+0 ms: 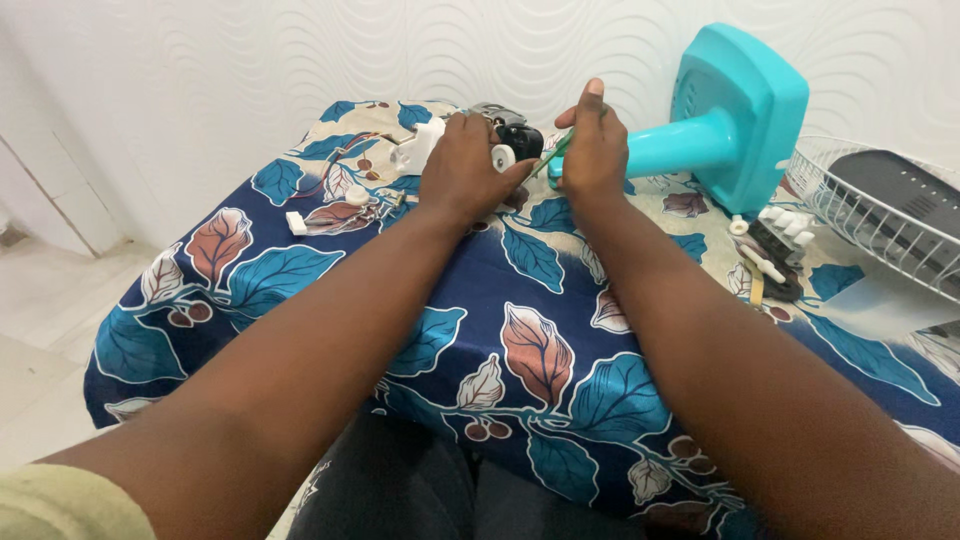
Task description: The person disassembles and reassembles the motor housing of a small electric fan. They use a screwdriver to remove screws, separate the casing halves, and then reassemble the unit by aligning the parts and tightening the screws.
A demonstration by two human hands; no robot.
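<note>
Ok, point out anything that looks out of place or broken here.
The turquoise fan stand lies tipped on its side on the leaf-print cloth, with its wire grille off beside it and loose white parts scattered around. Nothing looks spilled.

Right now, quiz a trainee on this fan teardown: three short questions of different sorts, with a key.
1. True or false: the left hand rests on the fan motor.
2. Which lies nearest the right hand? A. wire fan guard B. turquoise fan stand C. white plastic bracket
3. What covers the table?

Key: 1 true; 2 B; 3 a leaf-patterned blue cloth.
</note>
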